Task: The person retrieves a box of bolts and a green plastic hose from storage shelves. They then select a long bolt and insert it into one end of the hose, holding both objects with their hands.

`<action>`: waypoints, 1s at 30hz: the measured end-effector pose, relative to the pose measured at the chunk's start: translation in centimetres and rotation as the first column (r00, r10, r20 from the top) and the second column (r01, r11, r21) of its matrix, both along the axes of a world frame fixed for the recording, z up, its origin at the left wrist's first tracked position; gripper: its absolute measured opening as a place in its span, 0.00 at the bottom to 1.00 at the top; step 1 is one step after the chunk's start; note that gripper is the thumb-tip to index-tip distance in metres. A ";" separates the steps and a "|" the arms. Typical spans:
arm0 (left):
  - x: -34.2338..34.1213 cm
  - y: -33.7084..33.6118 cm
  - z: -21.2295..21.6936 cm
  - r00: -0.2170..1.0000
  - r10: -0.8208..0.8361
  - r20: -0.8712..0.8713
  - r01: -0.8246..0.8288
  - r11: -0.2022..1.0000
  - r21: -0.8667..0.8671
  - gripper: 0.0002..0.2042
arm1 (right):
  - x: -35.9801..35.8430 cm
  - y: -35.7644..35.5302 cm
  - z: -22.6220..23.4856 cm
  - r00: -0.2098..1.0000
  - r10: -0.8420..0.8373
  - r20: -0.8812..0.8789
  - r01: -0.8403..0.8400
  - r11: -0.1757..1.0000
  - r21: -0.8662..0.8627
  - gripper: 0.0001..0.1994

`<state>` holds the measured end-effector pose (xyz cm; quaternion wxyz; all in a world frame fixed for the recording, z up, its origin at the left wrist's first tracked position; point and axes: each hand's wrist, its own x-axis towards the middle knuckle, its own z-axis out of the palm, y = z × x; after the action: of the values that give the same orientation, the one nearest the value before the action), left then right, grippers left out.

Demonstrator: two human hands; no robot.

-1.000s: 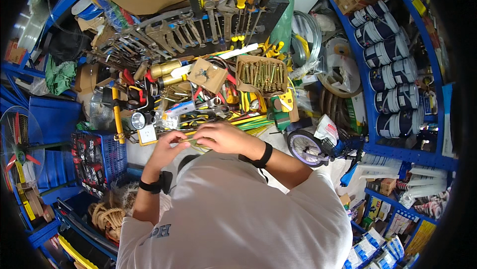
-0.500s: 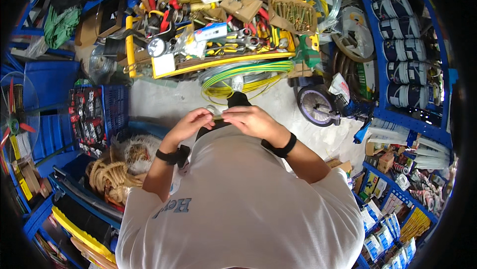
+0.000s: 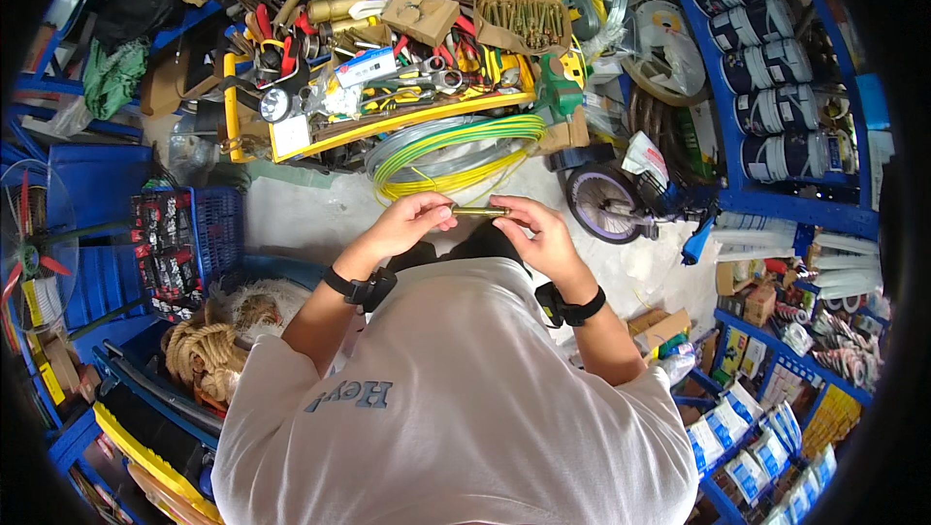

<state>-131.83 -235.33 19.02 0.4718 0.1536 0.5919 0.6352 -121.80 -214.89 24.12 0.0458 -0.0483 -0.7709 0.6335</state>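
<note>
A brass-coloured expansion bolt (image 3: 479, 211) lies level between my two hands, in front of my waist. My left hand (image 3: 419, 221) pinches its left end between thumb and fingers. At the other end, the thumb and index finger of my right hand (image 3: 536, 234) close around the tip. Ahead, a cardboard box of similar bolts (image 3: 524, 23) rests at the right of a yellow-edged tray (image 3: 407, 116) crowded with tools.
Coils of green-yellow wire (image 3: 456, 152) lie before the tray. A small wheel (image 3: 603, 203) stands at the right, near blue shelving (image 3: 805, 207). Rope (image 3: 206, 350) and a blue crate (image 3: 219, 229) are on the left.
My hands have shifted right and drawn apart, so the bolt between them now shows along its length. The view has turned, moving the tray leftward and up.
</note>
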 end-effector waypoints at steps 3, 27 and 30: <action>0.2 2.7 1.0 0.998 0.031 -0.048 -0.031 0.999 -0.014 0.13 | 0.4 3.0 0.0 0.999 -0.046 0.012 0.047 0.987 -0.154 0.12; 2.2 21.2 9.8 0.670 0.239 -0.703 -0.339 0.941 -0.003 0.11 | -1.1 23.9 2.3 0.964 0.195 -0.179 -0.200 0.980 -0.011 0.10; 1.9 21.8 9.4 0.673 0.261 -0.692 -0.348 0.937 0.014 0.11 | -1.3 24.7 2.9 0.974 0.192 -0.124 -0.189 0.981 0.031 0.09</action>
<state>-129.95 -213.49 28.41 0.1160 0.2471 0.7773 0.5669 -123.05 -190.21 27.07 0.0340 0.0665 -0.7736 0.6292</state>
